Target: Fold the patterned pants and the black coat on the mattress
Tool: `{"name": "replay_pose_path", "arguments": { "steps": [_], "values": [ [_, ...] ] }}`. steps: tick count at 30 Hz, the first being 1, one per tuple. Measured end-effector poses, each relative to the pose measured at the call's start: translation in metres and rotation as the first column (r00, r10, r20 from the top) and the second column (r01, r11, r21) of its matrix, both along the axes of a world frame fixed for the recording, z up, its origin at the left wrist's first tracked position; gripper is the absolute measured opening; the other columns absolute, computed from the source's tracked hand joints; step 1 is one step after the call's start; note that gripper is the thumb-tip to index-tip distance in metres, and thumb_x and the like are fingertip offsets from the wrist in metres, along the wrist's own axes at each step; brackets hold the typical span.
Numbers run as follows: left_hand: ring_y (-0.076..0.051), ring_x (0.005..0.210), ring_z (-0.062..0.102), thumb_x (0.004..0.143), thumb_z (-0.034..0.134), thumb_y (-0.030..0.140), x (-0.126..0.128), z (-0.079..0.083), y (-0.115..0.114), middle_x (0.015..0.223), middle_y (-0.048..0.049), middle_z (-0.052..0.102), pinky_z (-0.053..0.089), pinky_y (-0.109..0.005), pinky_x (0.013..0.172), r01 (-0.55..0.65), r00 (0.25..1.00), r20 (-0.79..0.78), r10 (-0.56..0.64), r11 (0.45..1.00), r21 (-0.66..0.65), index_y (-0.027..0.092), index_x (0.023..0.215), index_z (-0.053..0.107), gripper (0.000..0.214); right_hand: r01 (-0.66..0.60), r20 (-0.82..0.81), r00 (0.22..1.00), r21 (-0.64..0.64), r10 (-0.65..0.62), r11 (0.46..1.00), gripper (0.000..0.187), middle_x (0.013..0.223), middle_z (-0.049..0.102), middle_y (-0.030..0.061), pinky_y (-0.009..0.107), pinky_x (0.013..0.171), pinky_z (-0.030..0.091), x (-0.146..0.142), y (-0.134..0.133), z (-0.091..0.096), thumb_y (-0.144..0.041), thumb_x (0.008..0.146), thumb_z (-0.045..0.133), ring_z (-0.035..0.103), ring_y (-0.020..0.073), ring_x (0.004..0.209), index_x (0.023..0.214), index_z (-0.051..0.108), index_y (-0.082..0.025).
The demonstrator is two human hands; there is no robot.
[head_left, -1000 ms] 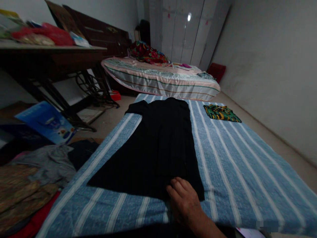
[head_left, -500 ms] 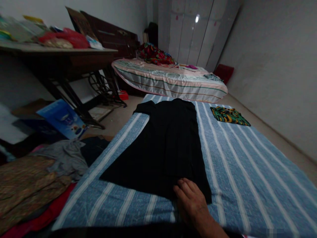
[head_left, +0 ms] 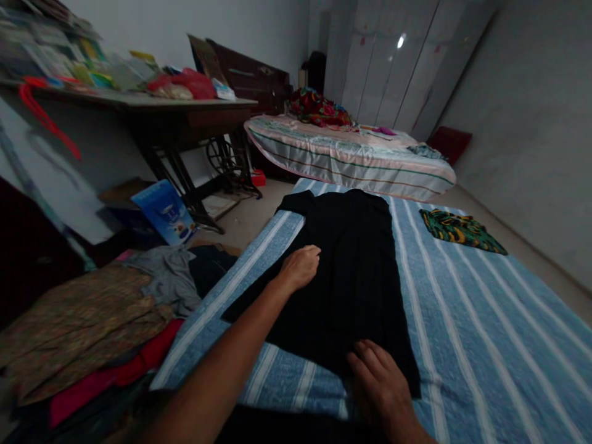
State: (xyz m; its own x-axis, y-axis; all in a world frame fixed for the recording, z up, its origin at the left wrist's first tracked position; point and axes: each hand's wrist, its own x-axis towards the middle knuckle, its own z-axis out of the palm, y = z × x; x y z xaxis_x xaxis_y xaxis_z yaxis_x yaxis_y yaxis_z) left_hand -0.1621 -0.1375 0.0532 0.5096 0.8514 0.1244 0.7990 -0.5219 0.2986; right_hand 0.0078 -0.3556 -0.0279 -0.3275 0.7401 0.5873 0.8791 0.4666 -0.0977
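A black short-sleeved garment lies spread on the striped cloth, one sleeve out to the left and its right side in a straight edge. Over its left part hovers or rests my left hand, fingers curled closed; I see no cloth bunched in them. At the lower hem is my right hand, its fingers bent over the black fabric and gripping the edge, with the thumb hidden.
Blue-and-white striped cloth covers the surface. A folded green-and-yellow patterned garment lies at the right. Piled clothes are on the left, by a blue box and a sewing-machine table. A bed stands beyond.
My left hand has come into view from below and reached over the left part of the black garment. My right hand stays at the hem. The view has turned left.
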Motion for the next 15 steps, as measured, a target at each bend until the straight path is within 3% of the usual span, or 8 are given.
{"name": "replay_pose_path", "arguments": {
  "steps": [2,8,13,15],
  "values": [
    [-0.016,0.125,0.046,0.092,0.035,0.022,0.007,-0.013,0.020,0.133,-0.0064,0.054,0.033,-0.026,0.106,0.002,0.999,-0.047,-0.004,0.999,-0.036,0.016,0.121,0.056,0.036,0.005,0.003,1.000,0.019,-0.005,1.000,0.029,0.106,0.064,0.0094,0.037,0.085,0.051,-0.001,0.000,0.000,-0.014,0.086,0.041,0.057,0.0231,0.106,0.106,0.062,-0.019],
    [-0.022,0.139,0.023,0.095,0.033,0.039,0.004,-0.044,0.056,0.149,-0.0096,0.032,0.015,-0.046,0.113,-0.033,0.992,-0.123,0.025,0.997,-0.066,0.016,0.136,0.040,0.047,0.004,0.018,1.000,0.100,-0.006,0.995,0.028,0.100,0.067,0.0099,0.036,0.078,0.053,0.002,0.004,-0.002,-0.018,0.087,0.039,0.061,0.0236,0.098,0.100,0.064,-0.018],
    [-0.024,0.137,0.026,0.094,0.034,0.038,-0.001,-0.043,0.054,0.147,-0.0099,0.035,0.019,-0.047,0.111,-0.060,0.989,-0.136,0.057,0.998,-0.018,0.018,0.133,0.043,0.044,-0.107,0.165,0.983,0.166,0.079,0.980,0.026,0.096,0.070,0.0064,0.030,0.070,0.054,0.013,0.011,-0.012,-0.019,0.086,0.043,0.066,0.0206,0.088,0.101,0.065,-0.022],
    [-0.026,0.137,0.026,0.093,0.034,0.035,0.006,-0.039,0.050,0.146,-0.0127,0.036,0.020,-0.048,0.110,-0.098,0.986,-0.131,0.100,0.995,0.028,0.015,0.129,0.046,0.042,-0.082,0.158,0.986,0.181,0.053,0.980,0.027,0.094,0.071,0.0046,0.029,0.068,0.055,0.013,0.012,-0.019,-0.016,0.085,0.044,0.067,0.0198,0.085,0.101,0.065,-0.025]
  ]
}}
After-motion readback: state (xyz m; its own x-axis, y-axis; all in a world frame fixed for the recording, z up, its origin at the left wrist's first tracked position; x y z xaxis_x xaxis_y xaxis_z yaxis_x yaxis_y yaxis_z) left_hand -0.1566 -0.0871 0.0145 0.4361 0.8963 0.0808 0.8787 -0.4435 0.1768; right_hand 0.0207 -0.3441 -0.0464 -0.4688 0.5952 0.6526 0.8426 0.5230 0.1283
